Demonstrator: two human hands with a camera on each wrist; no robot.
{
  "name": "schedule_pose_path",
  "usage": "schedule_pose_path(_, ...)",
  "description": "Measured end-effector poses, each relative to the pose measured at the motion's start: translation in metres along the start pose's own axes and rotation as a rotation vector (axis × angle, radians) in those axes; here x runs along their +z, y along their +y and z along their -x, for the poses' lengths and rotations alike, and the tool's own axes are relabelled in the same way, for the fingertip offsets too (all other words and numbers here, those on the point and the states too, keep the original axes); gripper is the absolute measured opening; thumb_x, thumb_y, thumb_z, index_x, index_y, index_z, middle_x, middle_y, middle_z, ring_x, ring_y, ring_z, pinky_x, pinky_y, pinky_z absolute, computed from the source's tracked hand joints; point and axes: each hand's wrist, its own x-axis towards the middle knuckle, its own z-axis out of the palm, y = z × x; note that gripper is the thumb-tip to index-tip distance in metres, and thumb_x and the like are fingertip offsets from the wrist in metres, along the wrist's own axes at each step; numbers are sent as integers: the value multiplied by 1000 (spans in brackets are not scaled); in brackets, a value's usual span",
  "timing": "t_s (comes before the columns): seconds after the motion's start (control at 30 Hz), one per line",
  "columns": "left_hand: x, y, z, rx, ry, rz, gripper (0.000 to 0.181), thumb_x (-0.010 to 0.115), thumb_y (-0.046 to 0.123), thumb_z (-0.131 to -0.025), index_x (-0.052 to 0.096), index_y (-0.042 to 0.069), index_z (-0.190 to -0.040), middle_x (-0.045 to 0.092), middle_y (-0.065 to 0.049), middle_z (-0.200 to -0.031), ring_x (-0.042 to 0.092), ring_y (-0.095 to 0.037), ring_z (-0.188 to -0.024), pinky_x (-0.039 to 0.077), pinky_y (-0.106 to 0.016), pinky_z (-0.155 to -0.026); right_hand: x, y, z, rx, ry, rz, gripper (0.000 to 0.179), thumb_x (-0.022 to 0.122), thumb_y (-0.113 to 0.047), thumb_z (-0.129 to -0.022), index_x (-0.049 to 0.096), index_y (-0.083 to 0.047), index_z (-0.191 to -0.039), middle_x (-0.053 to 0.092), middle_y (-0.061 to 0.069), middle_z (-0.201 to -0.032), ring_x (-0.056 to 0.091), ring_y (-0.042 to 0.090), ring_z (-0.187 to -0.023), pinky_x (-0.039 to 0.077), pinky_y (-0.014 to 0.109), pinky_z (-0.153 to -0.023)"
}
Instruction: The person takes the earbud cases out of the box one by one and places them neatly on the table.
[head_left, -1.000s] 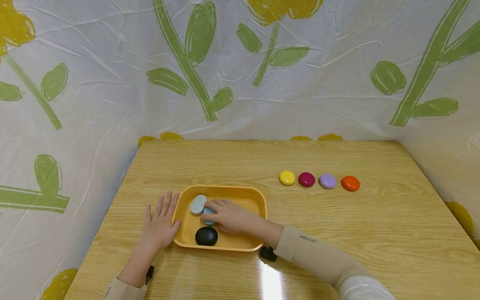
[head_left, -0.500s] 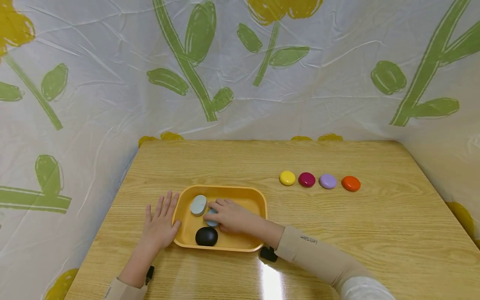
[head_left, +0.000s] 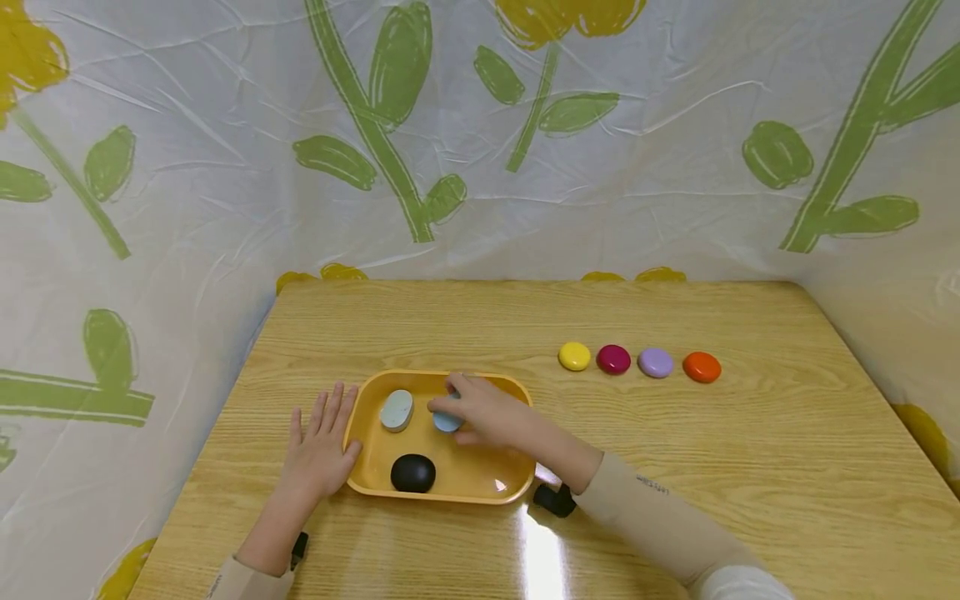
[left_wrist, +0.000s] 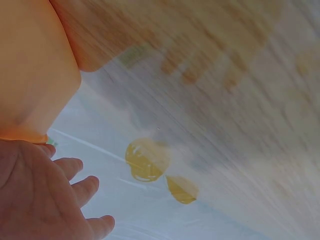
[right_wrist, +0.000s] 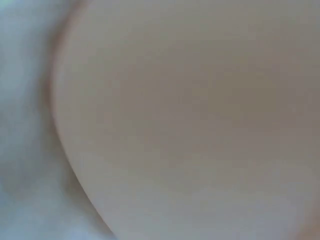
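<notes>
In the head view, my right hand grips a light blue rounded disc over the yellow-orange tray, fingers curled about it and covering part of it. To the left inside the tray lies a pale grey-blue oval piece. A smooth black rounded stone is near the tray's front wall. My left hand lies with straight, spread fingers against the tray's left rim. The left wrist view has that hand below the orange tray wall. Only a blurred pale surface fills the right wrist view.
Beyond the tray to the right, a row of glossy discs stands on the wooden table: yellow, magenta, lilac and orange. A white sheet with a flower print hangs behind the table and along its sides.
My right hand has moved right and away from me with the light blue disc, leaving the grey-blue piece behind. The left hand stays where it was.
</notes>
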Motion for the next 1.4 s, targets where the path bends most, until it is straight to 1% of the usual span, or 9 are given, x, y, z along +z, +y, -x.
schedule_pose_path(0.17,0,-1,0,4,-1,3,67,43,25,-93,8,11,-148,5,-14,-153,4,-36,-138,-9,-58,-106,-24,16,16,70,151,-44,43,74,-17,-76,57,-15,-116,47,16,-111,48,25,-92,50,32,-74)
schedule_pose_path(0.3,0,-1,0,2,-1,3,66,43,25,-93,8,11,-148,5,-14,-153,4,-36,-138,-9,-58,-106,-38,32,32,152,248,-6,43,76,-16,-73,59,-15,-112,47,14,-104,47,25,-88,49,32,-72)
schedule_pose_path(0.5,0,-1,0,-2,-3,4,67,43,25,-93,8,11,-148,5,-15,-153,4,-37,-138,-8,-58,-106,-44,56,58,296,316,55,42,76,-16,-71,60,-13,-110,48,14,-99,48,27,-83,46,39,-72)
schedule_pose_path(0.6,0,-1,-1,-2,0,3,66,43,25,-93,8,11,-148,5,-15,-153,4,-37,-138,-8,-58,-106,-39,65,70,383,292,59,41,75,-17,-72,59,-12,-110,47,14,-99,47,28,-84,44,42,-73)
schedule_pose_path(0.73,1,-2,-1,2,7,4,66,43,25,-93,9,12,-148,6,-15,-153,5,-37,-138,-8,-58,-106,-27,74,82,498,202,71,42,73,-22,-75,57,-12,-113,45,14,-98,45,31,-86,41,42,-67)
schedule_pose_path(0.8,1,-3,-2,3,5,2,66,43,25,-93,9,12,-148,5,-15,-153,5,-37,-138,-8,-58,-106,-22,77,87,532,158,93,43,71,-24,-76,56,-11,-114,44,15,-98,44,32,-86,38,40,-63)
schedule_pose_path(0.93,0,-2,-3,0,1,-6,66,42,25,-93,9,11,-148,6,-15,-153,5,-37,-138,-7,-58,-106,-12,81,95,559,104,122,45,70,-26,-78,54,-10,-118,45,18,-101,45,34,-86,41,41,-63)
schedule_pose_path(1.13,-2,-2,-3,-1,-1,-3,65,42,25,-93,10,11,-148,6,-15,-153,5,-37,-138,-7,-58,-106,1,86,104,580,80,127,46,68,-27,-79,55,-10,-119,47,21,-104,46,32,-81,45,48,-64)
schedule_pose_path(1.4,-2,-3,-5,1,-5,-7,65,42,25,-94,10,11,-148,6,-14,-153,5,-36,-138,-6,-59,-106,3,86,108,601,48,114,47,70,-26,-78,54,-8,-118,47,24,-103,46,33,-77,48,50,-63)
